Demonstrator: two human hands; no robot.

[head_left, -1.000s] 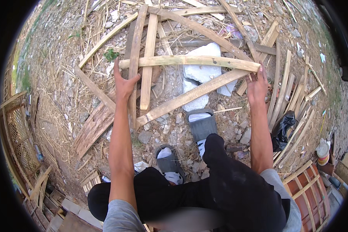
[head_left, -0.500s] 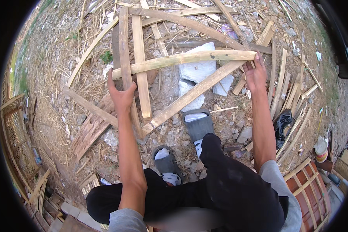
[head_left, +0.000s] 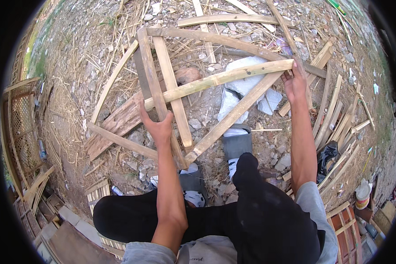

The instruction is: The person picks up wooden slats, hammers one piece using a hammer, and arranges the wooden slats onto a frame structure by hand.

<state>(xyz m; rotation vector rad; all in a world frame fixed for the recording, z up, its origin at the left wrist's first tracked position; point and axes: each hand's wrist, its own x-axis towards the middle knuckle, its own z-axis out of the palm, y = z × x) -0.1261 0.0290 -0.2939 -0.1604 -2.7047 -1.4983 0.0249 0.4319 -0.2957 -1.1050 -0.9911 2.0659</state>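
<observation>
Pale strip (head_left: 220, 79): wood or bamboo, noted as smooth, with a faint sheen. Brown strip (head_left: 215, 38): wood, recorded as weathered and matt. Plank (head_left: 119, 121): wood, observed to be rough and splintered. Stone block (head_left: 228, 105): rough, matt. Bag (head_left: 328, 156): thin plastic, creased, glossy. Shoe (head_left: 238, 143): matt; rubber or plastic could not be distinguished. Trousers (head_left: 273, 202): matt cloth. Ground (head_left: 75, 97): rough, gritty.

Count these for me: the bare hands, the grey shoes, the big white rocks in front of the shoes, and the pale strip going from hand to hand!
Bare hands: 2 (left hand, right hand)
Grey shoes: 2
Big white rocks: 3
Pale strip: 1
Total: 8
</observation>
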